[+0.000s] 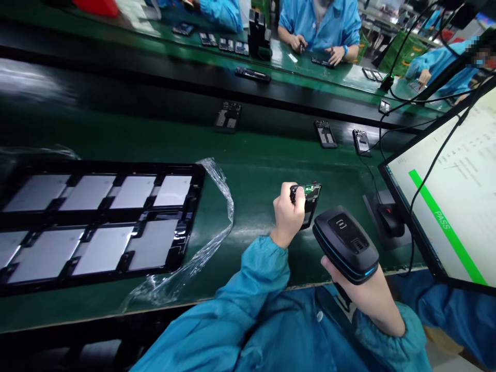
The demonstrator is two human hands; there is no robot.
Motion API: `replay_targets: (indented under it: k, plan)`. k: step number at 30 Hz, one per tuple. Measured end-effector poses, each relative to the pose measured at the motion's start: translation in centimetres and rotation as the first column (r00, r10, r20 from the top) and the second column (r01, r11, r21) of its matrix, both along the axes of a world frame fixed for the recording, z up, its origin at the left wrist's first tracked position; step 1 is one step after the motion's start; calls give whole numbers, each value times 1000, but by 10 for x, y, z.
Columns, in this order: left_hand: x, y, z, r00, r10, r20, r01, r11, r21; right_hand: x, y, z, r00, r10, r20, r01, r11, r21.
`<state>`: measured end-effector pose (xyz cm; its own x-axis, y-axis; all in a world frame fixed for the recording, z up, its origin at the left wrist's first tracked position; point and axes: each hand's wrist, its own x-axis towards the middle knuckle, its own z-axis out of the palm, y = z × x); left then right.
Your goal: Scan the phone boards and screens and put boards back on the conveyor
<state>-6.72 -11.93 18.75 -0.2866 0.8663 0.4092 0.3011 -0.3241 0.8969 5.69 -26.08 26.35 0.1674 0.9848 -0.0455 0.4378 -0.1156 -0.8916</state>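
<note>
Green workbench (251,150); left hand (289,214) pinched opened phone chassis (311,203) just left of barcode scanner (344,243); right hand (354,290) gripped scanner, fingers mostly hidden. Chassis looked light, stiff, fragile; best held by edges.

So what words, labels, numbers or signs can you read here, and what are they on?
"PASS": on the green bar across the monitor at the right.
Other lines on that screen: too small and blurred to read.
Pale logo on the black scanner: no word I can make out.
</note>
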Motion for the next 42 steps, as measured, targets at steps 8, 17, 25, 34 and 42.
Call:
replay_targets:
  k: [8,17,25,34,42]
  plan:
    - [-2,-2,-1,994,-111,21,111,994,18,10,20,0,988,97,-120,-113,984,-141]
    - [-5,3,-1,991,-134,20,134,991,-13,17,23,-2,973,96,-211,-132,977,-165]
    - [-8,11,-3,991,-129,-26,129,991,-28,22,20,-1,976,83,-203,-118,979,-166]
    - [-9,14,-3,990,-125,-64,126,992,0,29,15,-4,964,75,-257,-121,978,-169]
    - [-6,12,3,989,-74,-127,71,997,-31,29,11,-3,969,61,-240,-99,983,-152]
